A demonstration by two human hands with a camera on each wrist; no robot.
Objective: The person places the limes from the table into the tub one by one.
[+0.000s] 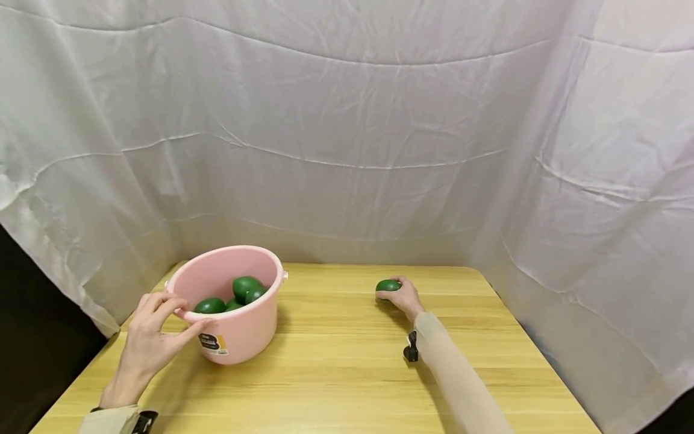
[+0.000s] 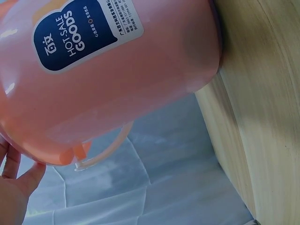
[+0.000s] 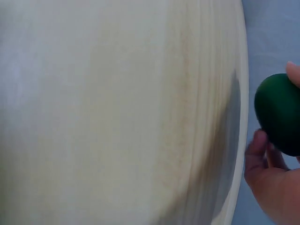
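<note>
A pink bucket (image 1: 252, 328) stands on the left of the table, with several smooth green avocados (image 1: 209, 305) inside. My left hand (image 1: 149, 337) grips its near left rim, fingers over the edge and thumb against the outer wall. In the left wrist view, the bucket's side (image 2: 117, 89) with a dark blue label fills much of the picture, and only part of the hand (image 2: 16, 187) shows. Toward the back right, my right hand (image 1: 403, 297) holds another green avocado (image 1: 387, 286) between thumb and fingers, its shadow on the wood below. The right wrist view cuts off this avocado (image 3: 281, 115).
The wooden table (image 1: 325, 386) has light yellow planks. Pale curtains (image 1: 347, 120) hang behind it and along both sides. A loop handle (image 2: 110, 150) hangs from the bucket's side. Dark gaps show beyond the curtains at the lower corners.
</note>
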